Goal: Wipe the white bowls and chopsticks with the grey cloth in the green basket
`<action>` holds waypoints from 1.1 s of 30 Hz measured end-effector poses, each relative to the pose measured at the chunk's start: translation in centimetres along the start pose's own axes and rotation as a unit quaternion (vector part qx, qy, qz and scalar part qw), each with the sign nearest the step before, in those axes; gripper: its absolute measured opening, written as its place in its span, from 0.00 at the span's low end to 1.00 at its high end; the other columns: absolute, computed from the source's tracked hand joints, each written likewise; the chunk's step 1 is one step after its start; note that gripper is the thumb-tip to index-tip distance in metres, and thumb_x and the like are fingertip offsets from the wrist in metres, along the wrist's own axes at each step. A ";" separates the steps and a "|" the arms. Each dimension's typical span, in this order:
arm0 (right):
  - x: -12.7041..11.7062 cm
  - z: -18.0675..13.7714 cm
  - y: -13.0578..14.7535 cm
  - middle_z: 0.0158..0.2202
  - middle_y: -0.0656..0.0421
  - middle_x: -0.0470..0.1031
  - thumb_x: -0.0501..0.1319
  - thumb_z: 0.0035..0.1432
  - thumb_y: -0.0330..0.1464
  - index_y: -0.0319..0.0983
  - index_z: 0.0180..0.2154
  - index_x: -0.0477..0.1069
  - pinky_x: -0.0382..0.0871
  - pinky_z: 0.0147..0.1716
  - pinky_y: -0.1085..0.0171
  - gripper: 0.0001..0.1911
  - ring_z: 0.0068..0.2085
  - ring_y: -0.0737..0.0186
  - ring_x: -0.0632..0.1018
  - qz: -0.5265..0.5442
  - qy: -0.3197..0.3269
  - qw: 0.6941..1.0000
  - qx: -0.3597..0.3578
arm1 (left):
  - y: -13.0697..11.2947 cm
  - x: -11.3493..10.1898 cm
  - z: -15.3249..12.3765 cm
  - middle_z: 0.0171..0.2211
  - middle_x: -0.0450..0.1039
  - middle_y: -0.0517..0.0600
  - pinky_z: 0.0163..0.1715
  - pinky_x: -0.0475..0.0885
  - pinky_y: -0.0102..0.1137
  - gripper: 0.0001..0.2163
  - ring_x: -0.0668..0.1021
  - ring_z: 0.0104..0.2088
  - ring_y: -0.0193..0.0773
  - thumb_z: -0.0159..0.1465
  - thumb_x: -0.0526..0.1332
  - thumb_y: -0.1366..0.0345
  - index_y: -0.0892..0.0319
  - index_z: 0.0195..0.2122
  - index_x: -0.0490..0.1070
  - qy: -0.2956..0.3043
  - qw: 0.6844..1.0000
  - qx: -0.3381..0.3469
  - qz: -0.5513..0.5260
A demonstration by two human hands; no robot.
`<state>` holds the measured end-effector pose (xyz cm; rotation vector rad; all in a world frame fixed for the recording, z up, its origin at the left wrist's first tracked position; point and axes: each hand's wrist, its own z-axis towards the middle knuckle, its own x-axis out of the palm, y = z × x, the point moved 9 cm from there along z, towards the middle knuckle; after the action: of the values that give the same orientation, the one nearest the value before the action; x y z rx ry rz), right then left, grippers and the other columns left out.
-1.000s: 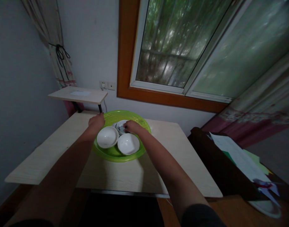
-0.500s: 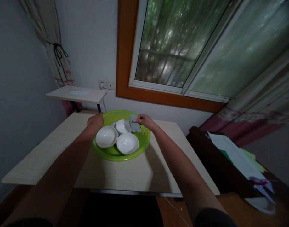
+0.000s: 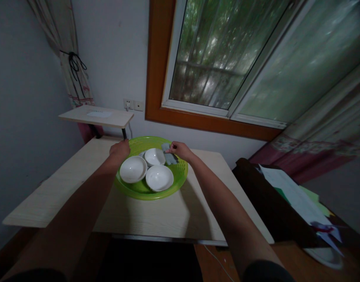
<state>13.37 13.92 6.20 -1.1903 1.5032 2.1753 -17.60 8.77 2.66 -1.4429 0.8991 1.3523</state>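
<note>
A round green plastic basket (image 3: 150, 196) rests on the pale wooden table, with three white bowls inside: one at the left (image 3: 133, 169), one at the back (image 3: 154, 156) and one at the front (image 3: 159, 178). My left hand (image 3: 120, 150) is closed at the basket's left rim, its fingertips partly hidden. Between the thumb and fingers of my right hand (image 3: 180, 150) a small grey cloth (image 3: 170, 156) is pinched. It hangs inside the basket by the right side of the back bowl. Another greyish item behind the bowls is mostly covered.
A raised wooden shelf (image 3: 97, 116) with a paper on it stands at the table's back left. Behind are a wall socket (image 3: 128, 103) and a window. To the right, a dark brown piece of furniture (image 3: 265, 199) carries papers.
The grey cloth has changed shape slightly in my right hand, its lower edge now more folded. Both hands, the basket and the bowls keep nearly the same places.
</note>
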 end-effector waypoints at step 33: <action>4.3 -1.3 2.5 0.43 0.55 0.86 0.74 0.49 0.25 0.42 0.38 0.86 0.70 0.50 0.62 0.13 0.44 0.54 0.81 -0.182 0.185 0.948 -0.184 | -0.3 -0.4 -0.7 0.57 0.78 0.67 0.51 0.76 0.42 0.19 0.81 0.54 0.58 0.70 0.57 0.64 0.64 0.60 0.72 0.008 1.000 -0.001 0.017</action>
<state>9.73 10.61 4.56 -1.9146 0.8941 2.1053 -17.12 8.13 3.09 -1.4476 0.9355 1.3699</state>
